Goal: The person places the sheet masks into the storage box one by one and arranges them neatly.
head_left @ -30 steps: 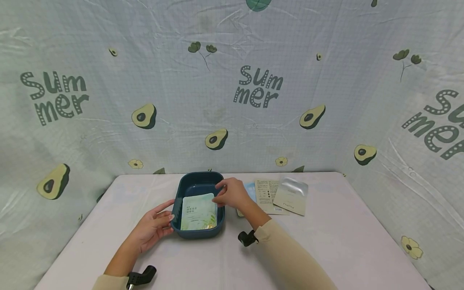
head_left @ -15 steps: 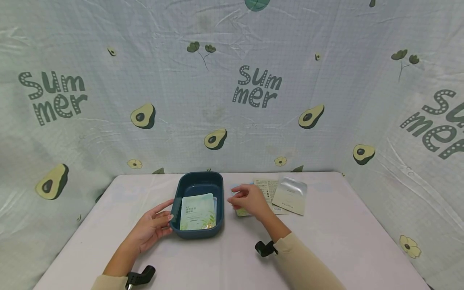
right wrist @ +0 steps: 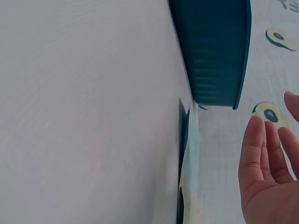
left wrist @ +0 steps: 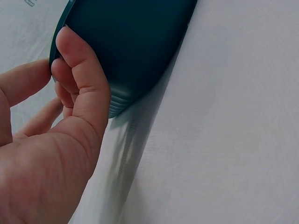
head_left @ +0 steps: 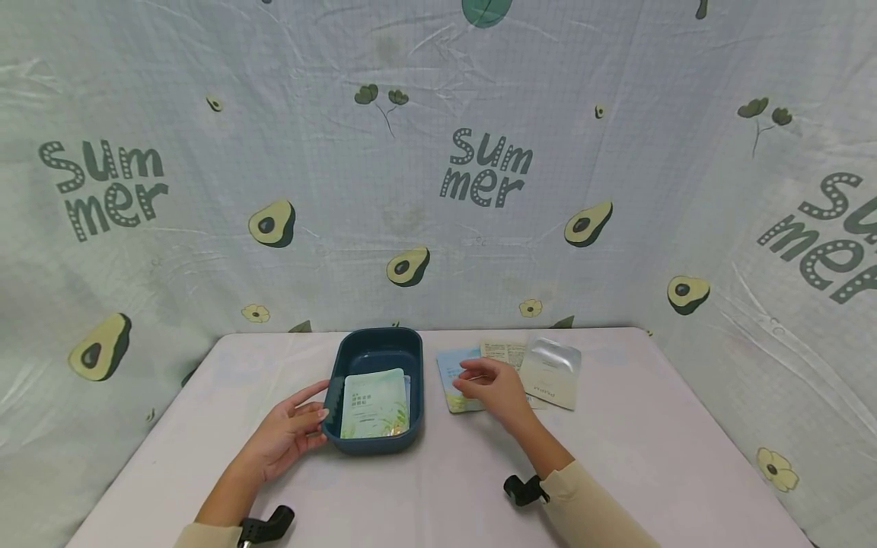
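Note:
My left hand (head_left: 293, 434) touches the left side of a dark blue bin (head_left: 415, 415) with its fingertips and thumb; the left wrist view shows the fingers (left wrist: 84, 88) against the bin's wall (left wrist: 131, 42). Inside the bin lies a pale green sachet (head_left: 373, 403) with a bluish one partly under it. To the right, my right hand (head_left: 496, 388) hovers over a blue and yellow-green sachet (head_left: 452, 369), holding nothing. Its fingers (right wrist: 253, 144) are loosely bent, apart from the sachets in the right wrist view. The hand partly hides the blue sachet and a cream one.
Overlapping the blue sachet are a cream printed sachet (head_left: 503, 351) and a silver-topped one (head_left: 555, 373). A pale pink cloth covers the table (head_left: 384, 502). Behind it hangs a printed curtain (head_left: 329, 266) with avocados and lettering.
My right hand has moved from the bin's right rim rightward to above the blue sachet. The left hand stays at the bin, which has not moved.

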The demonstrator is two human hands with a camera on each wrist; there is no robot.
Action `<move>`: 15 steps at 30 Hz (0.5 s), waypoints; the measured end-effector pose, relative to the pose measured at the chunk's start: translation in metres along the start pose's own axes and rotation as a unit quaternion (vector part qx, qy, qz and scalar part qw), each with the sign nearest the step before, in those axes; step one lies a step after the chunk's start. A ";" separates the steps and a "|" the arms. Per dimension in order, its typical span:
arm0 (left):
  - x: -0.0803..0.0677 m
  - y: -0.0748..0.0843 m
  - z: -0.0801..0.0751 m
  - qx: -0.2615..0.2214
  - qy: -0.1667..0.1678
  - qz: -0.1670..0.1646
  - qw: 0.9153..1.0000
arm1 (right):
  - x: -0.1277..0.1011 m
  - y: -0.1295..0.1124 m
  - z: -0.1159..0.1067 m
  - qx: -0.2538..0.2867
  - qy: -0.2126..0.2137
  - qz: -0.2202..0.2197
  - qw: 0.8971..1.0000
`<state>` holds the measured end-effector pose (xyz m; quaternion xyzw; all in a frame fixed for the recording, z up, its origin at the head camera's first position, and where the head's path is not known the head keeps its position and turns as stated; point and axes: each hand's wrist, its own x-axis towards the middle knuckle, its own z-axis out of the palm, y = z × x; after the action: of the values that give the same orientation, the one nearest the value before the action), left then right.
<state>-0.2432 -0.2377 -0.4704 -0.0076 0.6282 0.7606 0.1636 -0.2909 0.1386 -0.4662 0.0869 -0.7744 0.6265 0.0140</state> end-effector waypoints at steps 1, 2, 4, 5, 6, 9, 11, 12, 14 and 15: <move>0.000 0.000 0.000 0.000 0.000 0.000 1.000 | -0.001 0.001 -0.002 0.003 0.003 0.001 1.000; 0.001 -0.001 0.000 0.000 0.000 0.000 1.000 | -0.002 0.002 -0.004 0.006 0.005 0.002 1.000; 0.001 -0.001 0.000 -0.002 0.000 -0.001 1.000 | -0.003 0.005 -0.008 0.014 0.008 0.005 1.000; 0.002 -0.001 -0.001 -0.002 0.001 -0.001 1.000 | -0.004 0.006 -0.011 0.015 0.010 0.006 1.000; 0.002 -0.001 -0.001 -0.002 0.001 -0.001 1.000 | -0.005 0.007 -0.013 0.019 0.012 0.008 1.000; 0.002 -0.002 -0.001 -0.002 -0.001 0.000 1.000 | -0.007 0.010 -0.020 0.024 0.018 0.016 0.999; 0.002 -0.002 -0.001 -0.002 -0.003 0.002 1.000 | -0.008 0.012 -0.025 0.028 0.023 0.018 0.999; 0.001 -0.002 -0.001 -0.003 -0.004 0.003 1.000 | -0.009 0.012 -0.027 0.030 0.025 0.017 0.999; 0.001 -0.002 -0.002 -0.005 -0.005 0.003 1.000 | -0.011 0.014 -0.032 0.031 0.028 0.016 0.999; 0.001 -0.002 -0.002 -0.005 -0.005 0.002 1.000 | -0.011 0.014 -0.034 0.030 0.030 0.015 0.999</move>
<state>-0.2438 -0.2386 -0.4730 -0.0034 0.6234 0.7643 0.1649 -0.2849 0.1759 -0.4742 0.0572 -0.7555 0.6522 0.0251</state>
